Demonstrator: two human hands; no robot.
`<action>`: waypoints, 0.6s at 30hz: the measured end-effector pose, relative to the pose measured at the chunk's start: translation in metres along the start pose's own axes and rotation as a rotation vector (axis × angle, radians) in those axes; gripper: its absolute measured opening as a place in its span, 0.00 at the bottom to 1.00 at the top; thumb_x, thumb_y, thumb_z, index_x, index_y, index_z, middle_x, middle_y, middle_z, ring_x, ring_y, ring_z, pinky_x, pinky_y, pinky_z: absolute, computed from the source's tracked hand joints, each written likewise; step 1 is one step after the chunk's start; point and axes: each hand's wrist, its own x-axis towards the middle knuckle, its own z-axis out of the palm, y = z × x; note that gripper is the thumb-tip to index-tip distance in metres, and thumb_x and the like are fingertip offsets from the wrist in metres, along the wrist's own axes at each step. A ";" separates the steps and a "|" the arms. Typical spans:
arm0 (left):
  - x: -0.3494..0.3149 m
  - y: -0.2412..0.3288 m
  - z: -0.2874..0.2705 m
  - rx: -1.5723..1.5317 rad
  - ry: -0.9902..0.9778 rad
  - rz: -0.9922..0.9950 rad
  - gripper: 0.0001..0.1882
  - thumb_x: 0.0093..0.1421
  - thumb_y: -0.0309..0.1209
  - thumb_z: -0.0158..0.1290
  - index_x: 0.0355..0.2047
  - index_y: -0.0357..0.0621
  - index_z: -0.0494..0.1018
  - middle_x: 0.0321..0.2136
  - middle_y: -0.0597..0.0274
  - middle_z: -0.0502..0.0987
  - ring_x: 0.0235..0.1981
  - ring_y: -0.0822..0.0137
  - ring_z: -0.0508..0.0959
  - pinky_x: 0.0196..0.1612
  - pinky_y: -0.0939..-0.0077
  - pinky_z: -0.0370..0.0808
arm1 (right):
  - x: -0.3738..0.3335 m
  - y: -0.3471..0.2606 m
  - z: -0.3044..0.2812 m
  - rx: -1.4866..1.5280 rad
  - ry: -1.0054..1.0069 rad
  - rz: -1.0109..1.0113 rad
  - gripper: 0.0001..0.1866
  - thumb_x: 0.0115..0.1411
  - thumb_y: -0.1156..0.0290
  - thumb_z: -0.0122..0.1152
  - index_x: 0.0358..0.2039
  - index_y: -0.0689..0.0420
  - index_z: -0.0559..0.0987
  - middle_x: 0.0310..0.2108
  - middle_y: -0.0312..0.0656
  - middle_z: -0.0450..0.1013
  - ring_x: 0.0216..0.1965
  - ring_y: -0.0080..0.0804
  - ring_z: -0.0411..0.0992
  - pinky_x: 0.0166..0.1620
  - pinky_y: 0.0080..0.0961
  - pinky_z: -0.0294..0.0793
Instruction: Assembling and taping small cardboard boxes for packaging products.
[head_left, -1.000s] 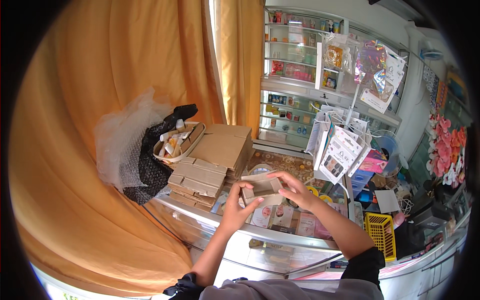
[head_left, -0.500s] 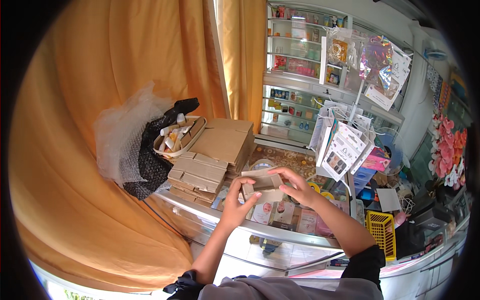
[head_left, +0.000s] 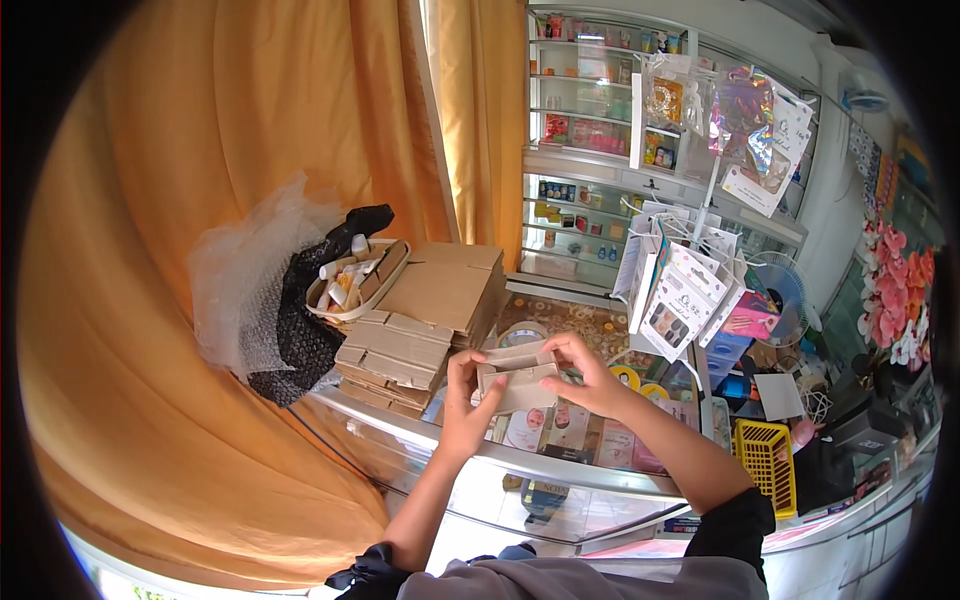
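Observation:
Between my two hands is a small brown cardboard box, its top open and a flap raised at the back. My left hand grips its left end, thumb against the near wall. On the right end, my right hand holds it with the thumb in front and fingers on the far flap. The box is above the glass counter. Just left of it lies a stack of flattened small cartons, beside a taller pile of larger flat cardboard.
A basket of tubes and bottles sits by black and clear bubble wrap. To the right stand a rack of hanging packets, a fan and a yellow basket. Glass shelves and an orange curtain lie beyond.
My hands have tilted the box slightly, so its near wall faces me more and less of its inside shows. My right thumb has moved down and left along the near wall.

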 end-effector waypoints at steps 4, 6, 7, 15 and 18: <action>0.000 0.006 0.003 -0.085 0.032 -0.021 0.28 0.59 0.22 0.50 0.56 0.44 0.51 0.44 0.55 0.68 0.47 0.67 0.69 0.52 0.75 0.63 | 0.002 0.000 0.003 0.092 0.040 -0.081 0.29 0.54 0.79 0.61 0.53 0.57 0.58 0.44 0.42 0.67 0.45 0.29 0.67 0.52 0.29 0.64; 0.002 0.006 0.001 -0.031 0.021 -0.007 0.28 0.58 0.22 0.50 0.57 0.44 0.51 0.44 0.54 0.68 0.48 0.67 0.69 0.53 0.75 0.63 | 0.002 -0.005 0.005 0.131 0.047 -0.061 0.32 0.53 0.79 0.62 0.55 0.57 0.56 0.43 0.42 0.68 0.45 0.29 0.67 0.51 0.28 0.64; 0.002 0.007 0.000 0.021 0.005 0.004 0.28 0.58 0.22 0.50 0.57 0.43 0.52 0.45 0.54 0.69 0.48 0.67 0.69 0.53 0.75 0.63 | 0.002 -0.007 0.004 0.131 0.048 -0.059 0.32 0.53 0.79 0.62 0.55 0.57 0.56 0.43 0.42 0.68 0.45 0.29 0.67 0.51 0.28 0.64; 0.002 -0.001 -0.006 0.096 -0.073 0.003 0.12 0.59 0.23 0.50 0.44 0.39 0.68 0.44 0.59 0.71 0.49 0.68 0.68 0.55 0.76 0.60 | 0.002 -0.007 -0.003 -0.168 0.004 -0.112 0.16 0.51 0.77 0.65 0.42 0.58 0.74 0.46 0.41 0.70 0.48 0.32 0.69 0.49 0.29 0.68; 0.003 -0.005 -0.007 0.144 -0.081 0.048 0.08 0.60 0.24 0.50 0.40 0.40 0.70 0.44 0.59 0.71 0.49 0.69 0.68 0.54 0.76 0.61 | 0.004 -0.006 -0.006 -0.244 0.008 -0.193 0.15 0.49 0.77 0.66 0.39 0.58 0.75 0.46 0.43 0.72 0.48 0.36 0.70 0.50 0.30 0.68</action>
